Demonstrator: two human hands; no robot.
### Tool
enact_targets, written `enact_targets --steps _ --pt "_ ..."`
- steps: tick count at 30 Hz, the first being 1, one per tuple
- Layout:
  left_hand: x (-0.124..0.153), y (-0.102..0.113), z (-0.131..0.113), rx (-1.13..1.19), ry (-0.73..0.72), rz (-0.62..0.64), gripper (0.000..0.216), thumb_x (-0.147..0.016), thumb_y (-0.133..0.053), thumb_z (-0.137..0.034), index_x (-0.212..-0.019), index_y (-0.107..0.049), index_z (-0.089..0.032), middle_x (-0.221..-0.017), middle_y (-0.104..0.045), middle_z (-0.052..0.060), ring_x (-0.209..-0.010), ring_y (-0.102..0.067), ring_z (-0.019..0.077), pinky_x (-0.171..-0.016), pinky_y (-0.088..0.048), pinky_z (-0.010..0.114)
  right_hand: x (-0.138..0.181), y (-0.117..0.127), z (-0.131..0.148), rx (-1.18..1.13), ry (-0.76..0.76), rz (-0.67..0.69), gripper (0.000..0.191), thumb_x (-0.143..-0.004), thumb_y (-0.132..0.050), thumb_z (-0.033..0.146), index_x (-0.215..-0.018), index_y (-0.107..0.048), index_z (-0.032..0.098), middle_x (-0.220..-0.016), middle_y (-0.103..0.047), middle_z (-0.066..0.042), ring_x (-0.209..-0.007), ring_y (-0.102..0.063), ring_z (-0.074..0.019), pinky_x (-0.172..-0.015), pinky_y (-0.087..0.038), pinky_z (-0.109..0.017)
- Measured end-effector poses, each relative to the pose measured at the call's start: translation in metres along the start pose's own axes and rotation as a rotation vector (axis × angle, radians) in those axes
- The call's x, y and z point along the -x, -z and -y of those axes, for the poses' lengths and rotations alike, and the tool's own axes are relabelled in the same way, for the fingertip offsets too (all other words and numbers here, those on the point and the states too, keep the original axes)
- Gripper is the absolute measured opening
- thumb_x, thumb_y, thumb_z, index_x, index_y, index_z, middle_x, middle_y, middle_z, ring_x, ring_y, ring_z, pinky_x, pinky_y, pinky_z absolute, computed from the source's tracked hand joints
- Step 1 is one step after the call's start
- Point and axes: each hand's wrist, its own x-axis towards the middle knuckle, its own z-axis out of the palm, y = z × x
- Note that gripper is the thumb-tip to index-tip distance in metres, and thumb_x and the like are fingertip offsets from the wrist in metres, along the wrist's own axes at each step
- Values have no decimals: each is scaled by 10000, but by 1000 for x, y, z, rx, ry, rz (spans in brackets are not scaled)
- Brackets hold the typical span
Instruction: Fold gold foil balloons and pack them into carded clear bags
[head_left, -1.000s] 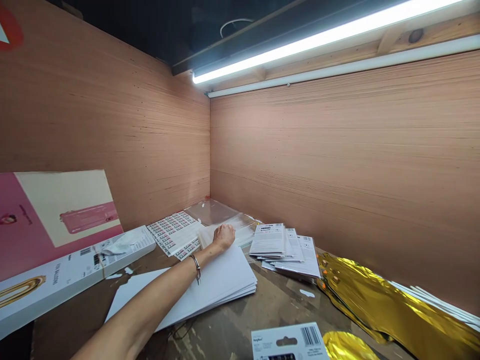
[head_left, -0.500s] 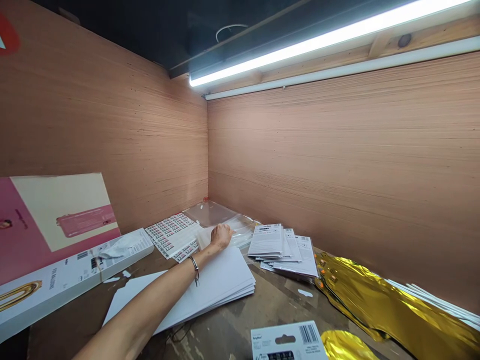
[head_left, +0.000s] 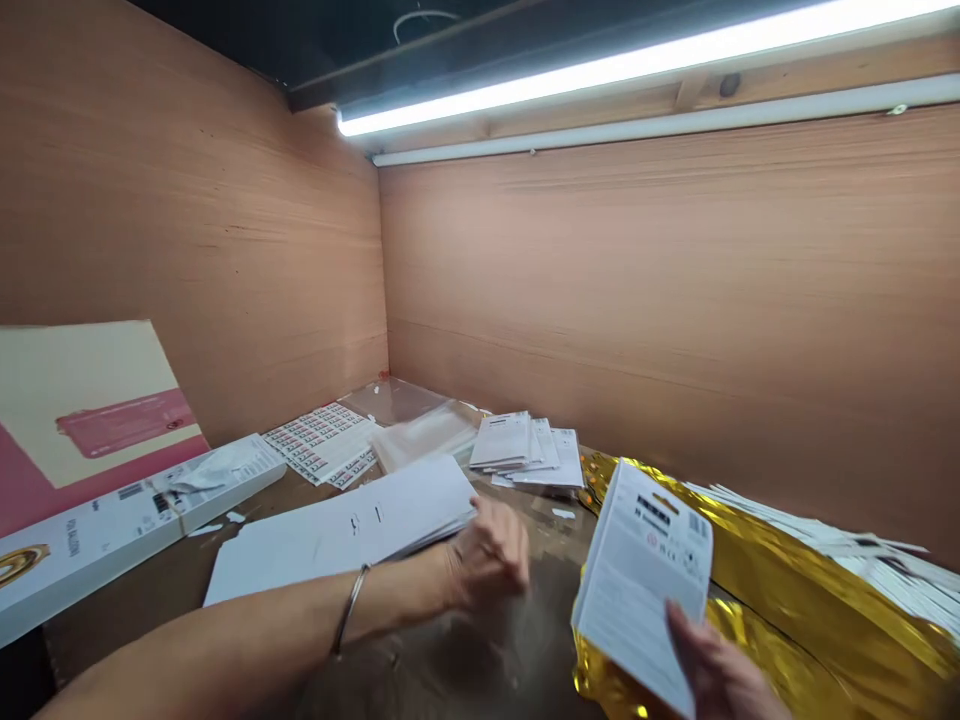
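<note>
My right hand (head_left: 716,655) holds a white printed card pack (head_left: 649,570) at the lower right, thumb across its printed face. The pack is tilted upright and has a hanging slot and a barcode at its top. My left hand (head_left: 491,550), slightly blurred, is closed at the right end of a stack of white cards (head_left: 337,530). Below its fingers a faint sheen looks like a clear plastic bag (head_left: 480,650), smeared by motion. A pile of clear plastic bags (head_left: 431,435) lies behind the card stack.
Several finished-looking card packs (head_left: 510,445) lie near the back wall. Gold foil (head_left: 795,600) and white sticks (head_left: 840,540) spread along the right. Sticker sheets (head_left: 319,440) lie at the back left, beside a long white box (head_left: 217,490) and a pink-and-cream carton (head_left: 97,400).
My left hand has come from the clear bags toward me and to the right. My right hand has come into view, holding a card pack up. The view has shifted right.
</note>
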Motion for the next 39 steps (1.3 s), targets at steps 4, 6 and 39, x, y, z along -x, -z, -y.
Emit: enact_targets --steps 4,6,39 --pt "16 35 -91 -98 -237 -139 256 -743 -333 -126 -765 -570 -34 -684 -591 208 -586 -549 286 -458 -384 435 -7 2 0 -322 -99 -48 315 -540 -727 338 -789 -634 168 -807 -689 -55 -803 -622 -253 -745 -514 -401" --pt "21 44 -120 -54 -273 -157 242 -744 -354 -144 -765 -567 -31 -682 -593 208 -584 -553 284 -449 -389 428 -9 4 -5 -333 -128 -78 248 -556 -725 254 -760 -636 146 -758 -694 -56 -763 -632 -243 -754 -513 -399" --pt "21 7 -75 2327 1294 130 250 -713 -597 -298 -645 -482 -86 -562 -605 76 -483 -613 194 -404 -495 292 91 46 33 79 -223 339 365 -578 -690 307 -878 -665 100 -730 -682 -121 -626 -634 -247 -576 -482 -317"
